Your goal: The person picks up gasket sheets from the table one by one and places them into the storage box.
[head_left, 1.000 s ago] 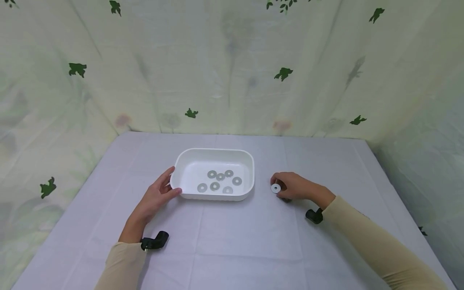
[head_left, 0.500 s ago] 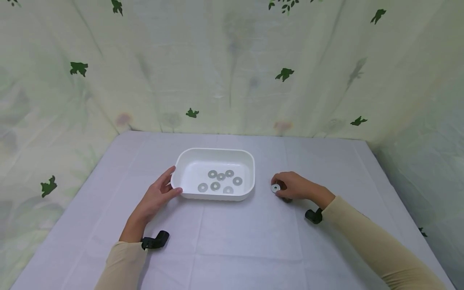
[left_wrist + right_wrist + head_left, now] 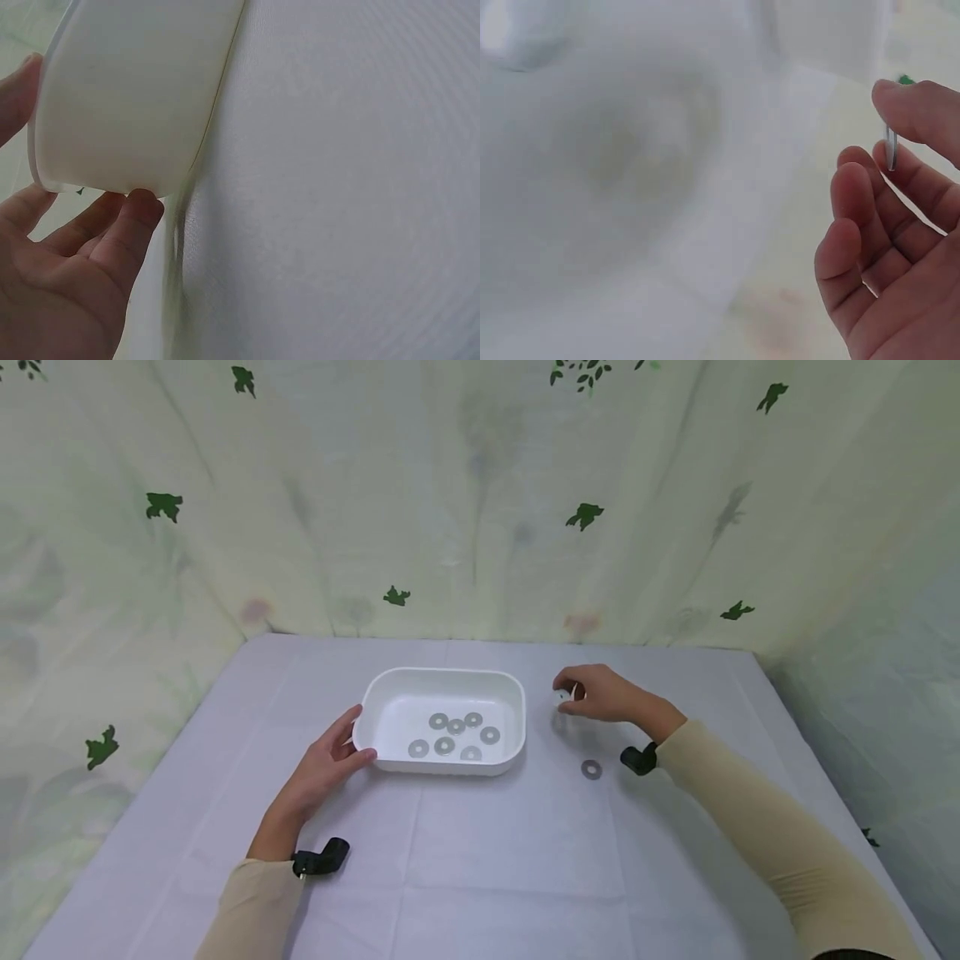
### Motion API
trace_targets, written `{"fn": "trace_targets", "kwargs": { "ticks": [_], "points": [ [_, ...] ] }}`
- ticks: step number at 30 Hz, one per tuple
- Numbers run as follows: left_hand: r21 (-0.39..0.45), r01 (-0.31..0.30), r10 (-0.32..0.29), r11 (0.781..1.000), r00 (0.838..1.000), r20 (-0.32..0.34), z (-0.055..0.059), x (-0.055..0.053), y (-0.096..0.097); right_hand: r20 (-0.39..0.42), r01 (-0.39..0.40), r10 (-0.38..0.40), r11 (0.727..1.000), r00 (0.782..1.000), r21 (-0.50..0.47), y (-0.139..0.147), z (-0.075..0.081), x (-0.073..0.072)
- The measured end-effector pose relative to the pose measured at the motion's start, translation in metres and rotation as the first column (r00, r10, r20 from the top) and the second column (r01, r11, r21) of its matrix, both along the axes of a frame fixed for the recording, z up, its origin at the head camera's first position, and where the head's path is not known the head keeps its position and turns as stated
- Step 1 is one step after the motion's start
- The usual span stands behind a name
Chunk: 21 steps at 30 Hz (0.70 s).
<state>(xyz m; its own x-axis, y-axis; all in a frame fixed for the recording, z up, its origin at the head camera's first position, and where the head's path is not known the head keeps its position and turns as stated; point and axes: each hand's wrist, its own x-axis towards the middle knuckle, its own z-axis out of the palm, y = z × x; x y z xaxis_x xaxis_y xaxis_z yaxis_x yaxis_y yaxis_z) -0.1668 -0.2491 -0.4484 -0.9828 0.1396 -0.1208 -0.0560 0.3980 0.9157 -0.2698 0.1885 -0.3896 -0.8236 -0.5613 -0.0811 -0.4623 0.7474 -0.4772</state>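
Observation:
My left hand [image 3: 321,770] holds the left end of a white plastic tub [image 3: 442,767], thumb at the near corner and fingers at the far one. In the left wrist view, fingertips [image 3: 142,206] press against the tub's outer wall [image 3: 120,112]. To the right of the tub, my right hand [image 3: 603,696] pinches a flat metal washer [image 3: 561,697] between thumb and forefinger, above the table. Seen edge-on in the right wrist view, the washer [image 3: 891,148] sits between thumb and fingertip. Several similar washers [image 3: 418,755] lie flat inside the tub.
One more washer [image 3: 584,770] lies on the white tablecloth [image 3: 510,852], nearer the front than the right hand. A pale curtain with green leaf prints [image 3: 450,510] hangs behind the table. Each wrist carries a black camera mount [image 3: 322,858].
My right hand has lifted and moved away from the front with the pinched washer, uncovering the washer left on the cloth. My left hand and the tub have stayed in place.

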Motion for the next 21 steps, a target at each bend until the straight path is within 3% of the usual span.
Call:
{"fn": "trace_targets", "kwargs": {
  "ticks": [6, 9, 21],
  "points": [
    [-0.023, -0.002, 0.003, 1.0, 1.0, 0.007, 0.0, -0.001, 0.002, -0.024, 0.025, -0.026, 0.999, 0.999, -0.047, -0.02, 0.033, -0.014],
    [-0.027, -0.003, 0.004, 1.0, 1.0, 0.009, 0.0, -0.002, 0.003, -0.012, 0.0, -0.001, 0.997, 1.0, -0.073, -0.037, 0.042, -0.017],
    [-0.029, -0.006, 0.006, 1.0, 1.0, 0.007, 0.001, -0.001, 0.002, 0.055, -0.137, 0.142, 0.987, 0.988, -0.084, -0.114, 0.048, -0.014]
  ]
}}
